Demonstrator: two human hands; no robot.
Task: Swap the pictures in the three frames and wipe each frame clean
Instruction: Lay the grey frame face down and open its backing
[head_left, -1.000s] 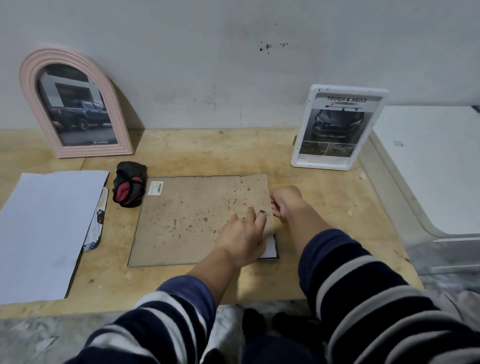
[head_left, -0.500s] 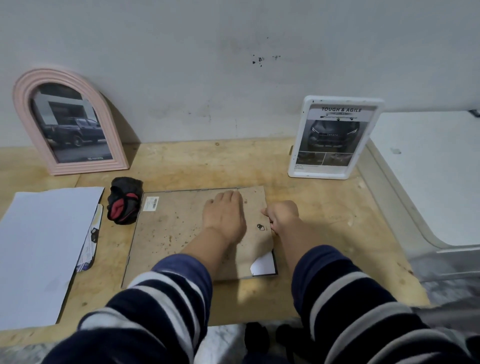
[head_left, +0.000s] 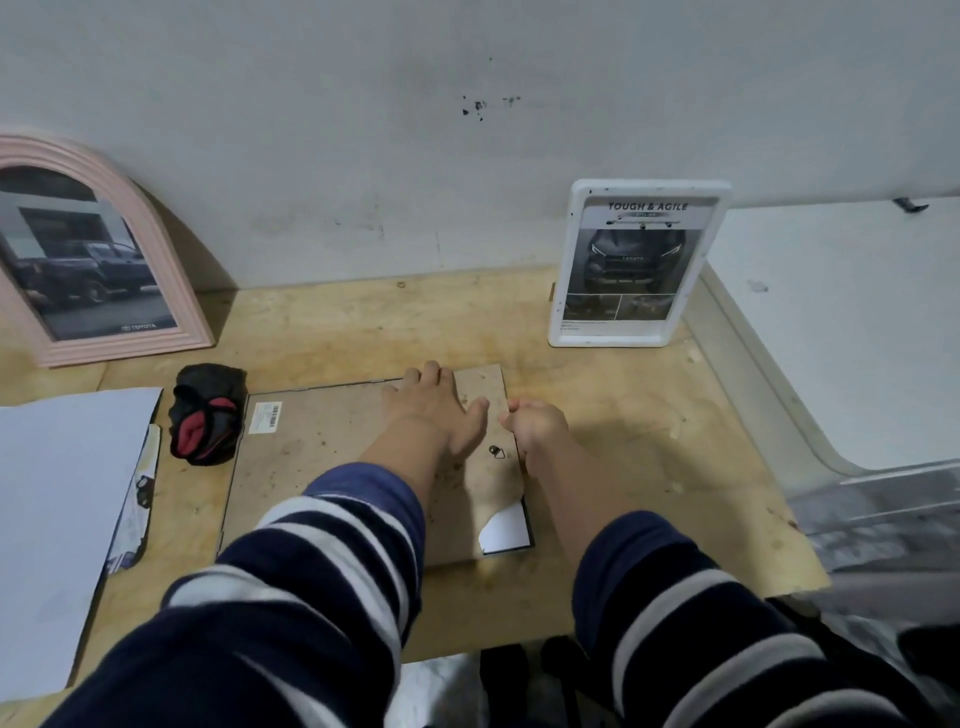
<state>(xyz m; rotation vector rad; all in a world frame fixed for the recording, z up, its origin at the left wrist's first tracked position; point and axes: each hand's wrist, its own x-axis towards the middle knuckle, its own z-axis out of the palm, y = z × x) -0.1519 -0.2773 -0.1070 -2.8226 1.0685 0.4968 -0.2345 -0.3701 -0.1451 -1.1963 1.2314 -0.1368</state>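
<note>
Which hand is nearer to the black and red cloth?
Left. The left hand lies flat on the frame back, right of the cloth; the right hand is farther, at the frame's right edge.

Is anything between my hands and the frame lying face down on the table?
Nothing visible. The left hand lies flat on the backing board, and the right hand is at the face-down frame's right edge.

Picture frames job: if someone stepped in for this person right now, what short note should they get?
Left hand: flat on the brown backing board of the face-down frame.
Right hand: fingers curled at that board's right edge; grip unclear.
Pink arched frame and white frame lean on the wall, pictures in.
Cloth lies left of the flat frame; loose papers farther left.
Done: cannot tell.
Left: open the back, swap the picture, wipe.
</note>
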